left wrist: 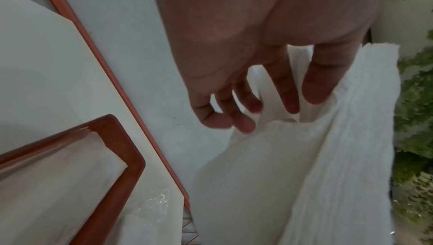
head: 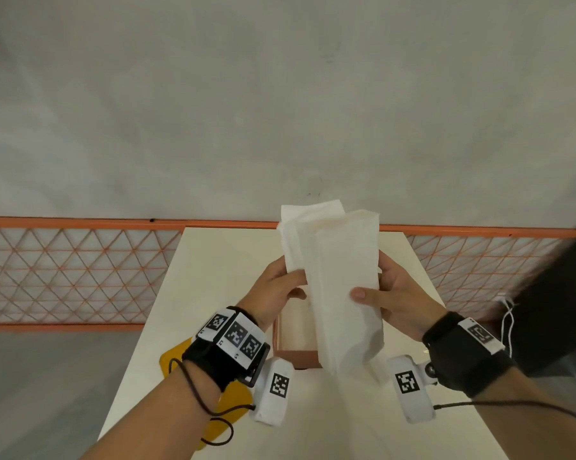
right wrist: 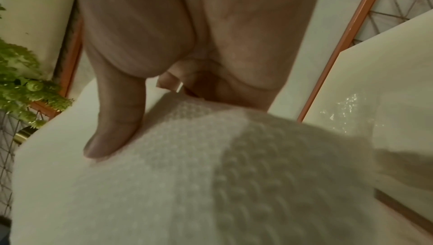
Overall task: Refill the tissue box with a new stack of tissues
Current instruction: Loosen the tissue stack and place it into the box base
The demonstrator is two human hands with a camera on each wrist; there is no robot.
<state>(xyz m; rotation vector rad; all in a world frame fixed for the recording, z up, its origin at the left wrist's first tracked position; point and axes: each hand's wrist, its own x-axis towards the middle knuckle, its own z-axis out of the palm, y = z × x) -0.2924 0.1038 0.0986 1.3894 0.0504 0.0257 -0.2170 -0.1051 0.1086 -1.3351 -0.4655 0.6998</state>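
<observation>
I had the stack of tissues (head: 339,287) held up in both hands above the tissue box (head: 296,346), which sat open on the pale surface (head: 213,277) just beneath. My left hand (head: 276,290) pinched the stack's left layers, thumb in front and fingers (left wrist: 290,100) tucked between the folds. My right hand (head: 393,293) gripped the right edge, thumb (right wrist: 112,137) pressed flat on the embossed front sheet. The layers had splayed apart at the top, so I judged the stack needed squaring first: bring the loose left fold back against the rest, keep the pressure light to avoid creasing, then line the long edges up with the box's brown rim (left wrist: 112,156) and lower it in level. A yellow object (head: 177,360) lay by my left wrist.
</observation>
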